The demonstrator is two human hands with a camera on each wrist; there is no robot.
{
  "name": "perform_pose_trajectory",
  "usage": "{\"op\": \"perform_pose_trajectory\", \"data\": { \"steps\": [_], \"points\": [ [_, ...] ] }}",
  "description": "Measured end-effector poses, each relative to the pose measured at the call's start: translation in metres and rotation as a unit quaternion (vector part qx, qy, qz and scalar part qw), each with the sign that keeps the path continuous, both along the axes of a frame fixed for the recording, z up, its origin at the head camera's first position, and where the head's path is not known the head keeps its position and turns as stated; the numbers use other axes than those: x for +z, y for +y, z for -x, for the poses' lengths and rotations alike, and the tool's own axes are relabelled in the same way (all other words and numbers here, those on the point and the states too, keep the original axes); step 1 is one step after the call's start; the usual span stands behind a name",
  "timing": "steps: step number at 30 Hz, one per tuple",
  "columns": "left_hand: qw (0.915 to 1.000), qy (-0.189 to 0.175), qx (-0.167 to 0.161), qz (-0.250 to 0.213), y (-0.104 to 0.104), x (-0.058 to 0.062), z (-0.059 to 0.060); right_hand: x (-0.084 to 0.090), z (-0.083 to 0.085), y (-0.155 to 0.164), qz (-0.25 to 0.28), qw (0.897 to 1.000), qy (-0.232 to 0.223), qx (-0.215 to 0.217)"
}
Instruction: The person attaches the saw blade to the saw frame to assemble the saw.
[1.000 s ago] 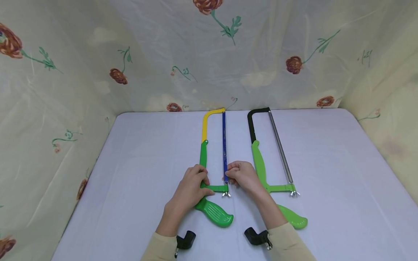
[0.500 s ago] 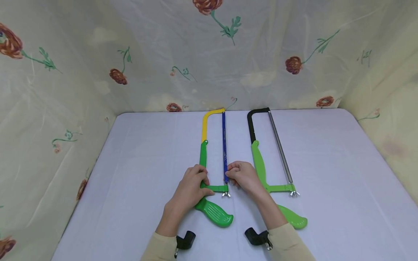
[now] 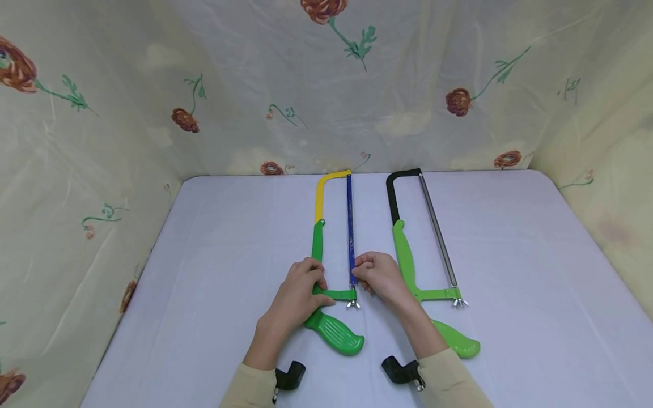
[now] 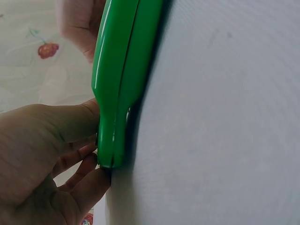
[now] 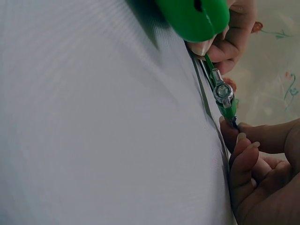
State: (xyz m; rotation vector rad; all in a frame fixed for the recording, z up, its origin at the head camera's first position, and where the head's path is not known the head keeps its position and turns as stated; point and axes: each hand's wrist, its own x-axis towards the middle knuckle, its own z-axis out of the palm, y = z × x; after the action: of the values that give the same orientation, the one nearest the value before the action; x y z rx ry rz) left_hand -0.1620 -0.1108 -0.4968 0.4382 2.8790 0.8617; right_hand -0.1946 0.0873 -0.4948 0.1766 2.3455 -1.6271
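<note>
A hacksaw with a yellow and green frame point(image 3: 319, 226) and a blue blade point(image 3: 350, 226) lies on the lilac table point(image 3: 229, 255). My left hand point(image 3: 298, 292) grips the green frame just above its handle point(image 3: 336, 334); the handle point(image 4: 117, 79) fills the left wrist view. My right hand point(image 3: 377, 275) pinches the near end of the blue blade beside the wing nut point(image 3: 353, 304). In the right wrist view the wing nut point(image 5: 223, 92) sits just past my fingertips point(image 5: 232, 133).
A second hacksaw with a black and green frame point(image 3: 403, 232) and a grey blade point(image 3: 439, 232) lies to the right, close to my right wrist. Floral cloth walls point(image 3: 326, 85) close in the table on three sides.
</note>
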Motion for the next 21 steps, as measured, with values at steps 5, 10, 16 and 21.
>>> {"op": "perform_pose_trajectory", "data": {
  "steps": [5, 10, 16, 21],
  "points": [
    [1.0000, 0.000, 0.001, -0.001, 0.0004, -0.0001, 0.0002, 0.0014, -0.0007, 0.0000, -0.015, 1.000, 0.003, -0.005],
    [1.0000, 0.004, 0.000, 0.001, 0.0002, -0.0002, 0.0000, 0.0013, -0.0006, -0.0007, -0.024, 1.000, 0.007, -0.005],
    [1.0000, 0.001, 0.001, 0.001, 0.0000, -0.0002, -0.0003, 0.0003, -0.0005, -0.0026, -0.029, 1.000, 0.011, -0.001],
    [1.0000, 0.004, -0.001, -0.003, -0.0001, 0.0005, -0.0008, 0.0004, -0.0003, -0.0031, -0.033, 0.999, 0.013, 0.001]
  ]
}}
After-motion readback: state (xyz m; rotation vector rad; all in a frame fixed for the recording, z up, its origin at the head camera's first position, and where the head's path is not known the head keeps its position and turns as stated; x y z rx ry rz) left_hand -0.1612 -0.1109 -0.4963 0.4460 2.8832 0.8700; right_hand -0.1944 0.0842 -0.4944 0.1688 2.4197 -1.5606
